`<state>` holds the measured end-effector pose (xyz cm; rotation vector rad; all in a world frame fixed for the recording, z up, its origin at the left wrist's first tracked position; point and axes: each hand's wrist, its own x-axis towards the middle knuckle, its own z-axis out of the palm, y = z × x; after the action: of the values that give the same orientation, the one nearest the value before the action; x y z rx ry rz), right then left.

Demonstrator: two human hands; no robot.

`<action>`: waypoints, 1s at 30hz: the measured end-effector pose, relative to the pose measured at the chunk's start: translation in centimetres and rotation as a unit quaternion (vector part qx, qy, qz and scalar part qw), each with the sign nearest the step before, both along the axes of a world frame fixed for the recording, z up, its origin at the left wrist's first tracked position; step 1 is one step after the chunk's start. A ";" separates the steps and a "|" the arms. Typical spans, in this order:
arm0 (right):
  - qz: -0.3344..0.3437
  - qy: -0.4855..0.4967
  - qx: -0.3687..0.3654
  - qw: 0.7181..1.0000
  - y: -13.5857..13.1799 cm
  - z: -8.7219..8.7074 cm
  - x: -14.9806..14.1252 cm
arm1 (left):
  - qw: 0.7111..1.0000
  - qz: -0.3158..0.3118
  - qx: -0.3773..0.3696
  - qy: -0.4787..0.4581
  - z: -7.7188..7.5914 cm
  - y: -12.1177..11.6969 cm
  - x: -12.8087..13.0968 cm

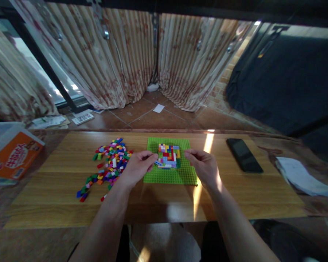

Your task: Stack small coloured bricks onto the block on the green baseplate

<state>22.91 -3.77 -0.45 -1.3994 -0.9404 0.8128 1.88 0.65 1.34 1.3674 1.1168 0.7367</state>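
Observation:
A green studded baseplate [153, 177] lies on the wooden table, carrying a many-coloured block of toy bricks [168, 155] several studs wide. At its left side my left hand [142, 164] is closed, thumb and forefinger pinching a small pale blue brick [158, 163] close to the built block. On the other side, my right hand [203, 163] hovers over the plate's right edge with thumb and fingertips pressed together. Whether anything sits in that pinch is too small to tell.
A loose pile of coloured bricks [114, 162] spreads over the table [57, 174] left of the plate. To the right lies a black phone [244, 155]. Beyond the table ends are an orange-labelled plastic box [16, 154] and white papers [303, 176]. Striped curtains [125, 54] hang behind.

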 end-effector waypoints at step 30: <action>-0.031 -0.200 -0.091 0.975 0.7 -2.0 -3.4 | 0.991 0.124 0.037 -0.037 0.5 0.3 -3.1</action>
<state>19.48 -3.04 -2.46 -1.7849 -1.1411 0.5894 -1.26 0.94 1.80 1.2650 1.2233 1.0084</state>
